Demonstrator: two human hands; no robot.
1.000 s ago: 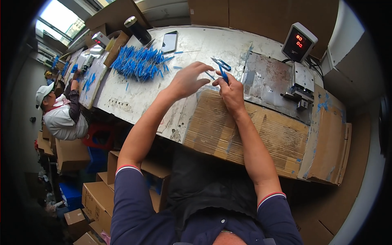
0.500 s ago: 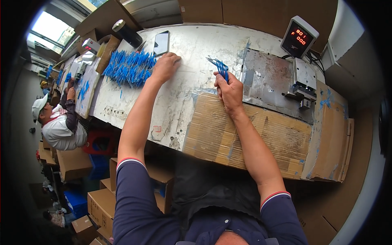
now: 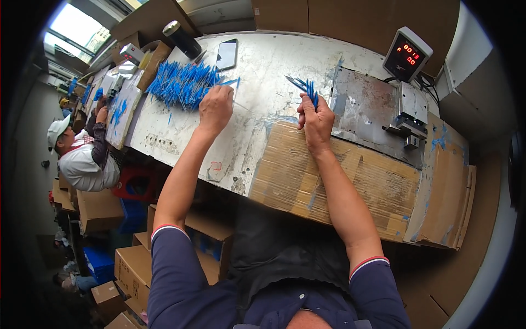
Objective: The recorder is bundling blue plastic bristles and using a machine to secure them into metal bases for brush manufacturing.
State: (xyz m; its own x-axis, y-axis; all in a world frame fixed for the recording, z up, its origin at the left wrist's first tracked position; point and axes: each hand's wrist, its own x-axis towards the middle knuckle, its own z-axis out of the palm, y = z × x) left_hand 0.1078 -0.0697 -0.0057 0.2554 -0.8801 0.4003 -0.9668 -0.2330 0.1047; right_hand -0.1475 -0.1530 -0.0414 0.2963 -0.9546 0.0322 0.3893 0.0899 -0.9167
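My left hand (image 3: 215, 109) is closed in a pinch beside a large pile of thin blue strips with pale stems (image 3: 183, 85). From its fingers stick out a blue end (image 3: 231, 81) and a fine pale stem, apparently one of those strips. My right hand (image 3: 318, 122) is closed around a small bundle of blue strips (image 3: 312, 92), held above the worktable near the cardboard's far edge. A pointed metal tool (image 3: 295, 81), blue farther down, pokes out of the same fist; its exact kind is hard to make out.
A metal plate with a clamp-like block (image 3: 408, 112) lies at right, below a red digital display (image 3: 407, 55). Flattened cardboard (image 3: 339, 175) covers the near edge. A phone (image 3: 226, 54) and a black tumbler (image 3: 182, 40) stand beyond the pile. A co-worker (image 3: 82, 159) sits at far left.
My left hand has drawn back toward me, from beside the phone, and now pinches a strip. The view has shifted slightly; my right hand keeps its bundle. Digits on the display differ.
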